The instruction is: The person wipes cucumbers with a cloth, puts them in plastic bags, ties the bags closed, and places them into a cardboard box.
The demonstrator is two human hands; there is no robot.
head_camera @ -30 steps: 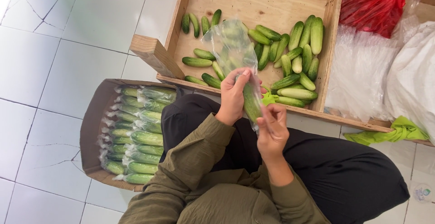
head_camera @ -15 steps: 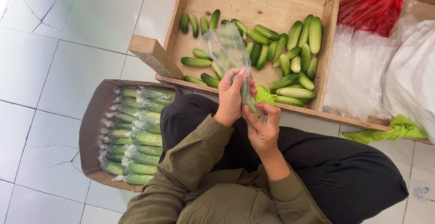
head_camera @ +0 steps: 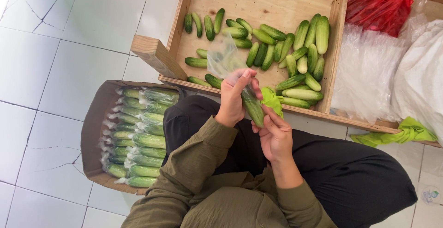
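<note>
A: What is nearest the person?

B: The right hand (head_camera: pixel 276 136), fingers loosely curled, supports the lower end of a short green cucumber (head_camera: pixel 253 107) sheathed in a thin clear plastic bag (head_camera: pixel 224 59). The left hand (head_camera: pixel 233 98) is closed around its upper part.

A: Which way does it lie?

B: Its long axis runs from about five o'clock up to eleven, and the bag's loose mouth trails toward eleven over the crate.

A: And around it?

B: At nine o'clock lies a brown cardboard box (head_camera: pixel 92 131) stacked with bagged cucumbers (head_camera: pixel 138 140). Touching the cucumber at three is a lime-green cloth (head_camera: pixel 273 100). At twelve, a shallow wooden crate (head_camera: pixel 258 2) holds loose cucumbers (head_camera: pixel 295 57). Farther off, at two, a red plastic bag (head_camera: pixel 378 2) and white sacks (head_camera: pixel 420 80).
</note>
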